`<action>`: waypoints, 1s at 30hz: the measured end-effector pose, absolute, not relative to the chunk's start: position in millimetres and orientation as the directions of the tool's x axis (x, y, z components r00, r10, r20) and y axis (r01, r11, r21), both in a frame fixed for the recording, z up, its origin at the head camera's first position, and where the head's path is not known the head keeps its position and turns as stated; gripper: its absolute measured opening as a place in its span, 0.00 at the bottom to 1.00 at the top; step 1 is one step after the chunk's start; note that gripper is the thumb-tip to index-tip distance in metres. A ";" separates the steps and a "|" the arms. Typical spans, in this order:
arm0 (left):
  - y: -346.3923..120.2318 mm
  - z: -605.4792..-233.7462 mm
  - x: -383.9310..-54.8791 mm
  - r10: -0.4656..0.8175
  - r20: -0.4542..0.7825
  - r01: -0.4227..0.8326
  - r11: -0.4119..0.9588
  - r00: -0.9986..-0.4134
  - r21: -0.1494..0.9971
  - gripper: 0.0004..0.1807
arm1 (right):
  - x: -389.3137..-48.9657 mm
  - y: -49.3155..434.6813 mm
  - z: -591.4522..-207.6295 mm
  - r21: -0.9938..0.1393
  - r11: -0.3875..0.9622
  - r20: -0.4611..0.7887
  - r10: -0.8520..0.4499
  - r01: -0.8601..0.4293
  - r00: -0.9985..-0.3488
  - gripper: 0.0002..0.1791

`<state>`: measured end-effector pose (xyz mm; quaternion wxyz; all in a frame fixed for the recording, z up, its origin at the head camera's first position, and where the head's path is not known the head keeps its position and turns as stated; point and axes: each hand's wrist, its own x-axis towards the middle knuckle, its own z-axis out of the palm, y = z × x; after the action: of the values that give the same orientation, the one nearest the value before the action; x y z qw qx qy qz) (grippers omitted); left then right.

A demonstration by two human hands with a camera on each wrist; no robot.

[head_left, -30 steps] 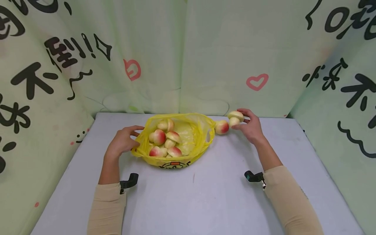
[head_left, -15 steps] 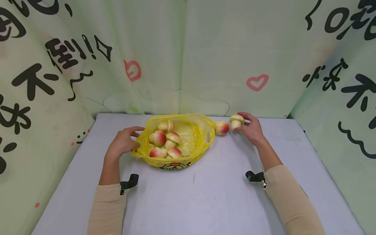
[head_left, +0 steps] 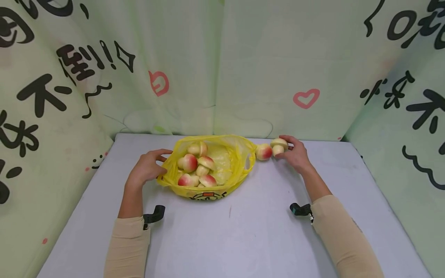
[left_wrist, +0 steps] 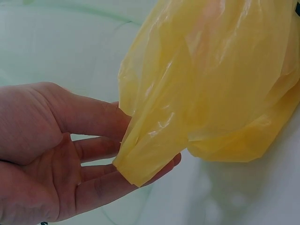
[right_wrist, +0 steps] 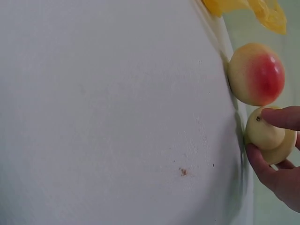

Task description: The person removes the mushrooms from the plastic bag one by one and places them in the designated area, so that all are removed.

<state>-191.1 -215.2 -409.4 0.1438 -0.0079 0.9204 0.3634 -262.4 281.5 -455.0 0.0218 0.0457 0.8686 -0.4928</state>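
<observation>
My left hand (head_left: 148,166) is at the left side of a yellow plastic bag (head_left: 226,170), its fairly straight fingers against a loose flap of plastic (left_wrist: 154,145) that hides some fingertips. Inside the open bag lie several toy mushrooms (head_left: 189,162), cream with red-tinged caps. Right of the bag, my right hand (head_left: 295,155) holds a cream toy mushroom (head_left: 278,146) between thumb and fingers, cap up and stem down. In the right wrist view the thumb lies on this mushroom's stem end (right_wrist: 265,131). Close beside it sits a round cream-and-red mushroom cap (head_left: 264,152), its stem hidden.
The white tabletop (head_left: 222,239) stretches in front of the bag. A pale green curtain (head_left: 222,77) with black lettering and red hearts stands behind the table's far edge and along both sides. A black wrist camera (head_left: 154,214) sticks out from each sleeve.
My right hand has lowered the mushroom slightly and shifted it left, closer to the red-tinged one. My left hand and the bag stay essentially in place.
</observation>
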 end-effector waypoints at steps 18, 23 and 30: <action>-215.3 -409.2 -190.5 0.087 -0.275 -0.125 0.734 -0.957 0.668 0.38 | -258.2 274.3 -454.7 -0.811 0.584 -0.044 0.008 0.040 -0.999 0.44; -214.9 -408.2 -190.6 0.089 -0.276 -0.126 0.730 -0.957 0.672 0.38 | -258.5 273.2 -455.9 -0.800 0.600 -0.033 0.004 0.028 -0.999 0.43; -215.4 -408.8 -192.5 0.098 -0.266 -0.111 0.733 -0.959 0.671 0.38 | -259.7 273.0 -456.9 -0.785 0.619 -0.014 -0.007 0.006 -1.000 0.43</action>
<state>-192.5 -215.4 -408.8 0.1430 -0.0037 0.9197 0.3656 -259.7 273.0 -456.9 0.0076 -0.0001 0.8997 -0.4365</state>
